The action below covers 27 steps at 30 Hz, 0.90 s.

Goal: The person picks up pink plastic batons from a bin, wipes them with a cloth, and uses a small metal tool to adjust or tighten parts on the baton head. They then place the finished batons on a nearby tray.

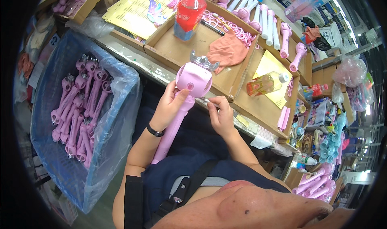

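Note:
My left hand (170, 104) is closed around the neck of a pink toy wand (173, 122), its thumb pressed against the round head. A silver crown (203, 61) tops that head, and the handle slants down toward my body. Just right of the wand's neck, my right hand (221, 114) is closed in a pinch. Something small and pale pokes out between its fingertips, too small to name. Whether it touches the wand I cannot tell.
A blue lined crate (38, 120) at the left holds several pink wands. Across the bench, cardboard trays (161, 47) hold a red-capped bottle (188, 15), an orange cloth (229, 51), pink rings (238, 30) and a bottle of yellowish liquid (266, 84). White-handled wands (264, 21) lie behind.

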Each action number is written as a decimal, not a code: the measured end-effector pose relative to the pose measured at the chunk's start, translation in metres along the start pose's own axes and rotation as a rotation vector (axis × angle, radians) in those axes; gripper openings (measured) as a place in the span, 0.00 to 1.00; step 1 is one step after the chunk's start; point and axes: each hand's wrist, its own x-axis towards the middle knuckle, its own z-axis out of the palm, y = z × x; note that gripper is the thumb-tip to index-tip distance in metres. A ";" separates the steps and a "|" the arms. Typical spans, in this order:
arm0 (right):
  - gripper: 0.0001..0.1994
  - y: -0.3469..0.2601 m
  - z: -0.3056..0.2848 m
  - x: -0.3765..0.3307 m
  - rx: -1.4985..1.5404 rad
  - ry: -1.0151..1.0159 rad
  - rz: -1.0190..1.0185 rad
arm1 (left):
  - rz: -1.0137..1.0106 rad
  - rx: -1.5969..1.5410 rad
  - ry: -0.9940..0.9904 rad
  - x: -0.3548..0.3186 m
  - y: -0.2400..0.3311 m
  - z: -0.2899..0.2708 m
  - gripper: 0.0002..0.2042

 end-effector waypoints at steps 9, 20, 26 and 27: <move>0.12 0.005 -0.006 0.002 0.635 -0.270 0.691 | 0.222 0.208 0.044 0.004 -0.006 0.004 0.22; 0.05 -0.027 -0.012 0.007 -0.029 0.058 0.001 | 0.004 -0.113 -0.076 0.006 0.007 -0.006 0.21; 0.06 -0.024 -0.009 0.006 -0.029 0.092 -0.087 | -0.013 -0.113 -0.080 0.002 0.008 -0.001 0.22; 0.06 -0.025 -0.011 0.005 -0.029 0.112 -0.095 | -0.019 -0.115 -0.088 0.002 0.008 -0.001 0.22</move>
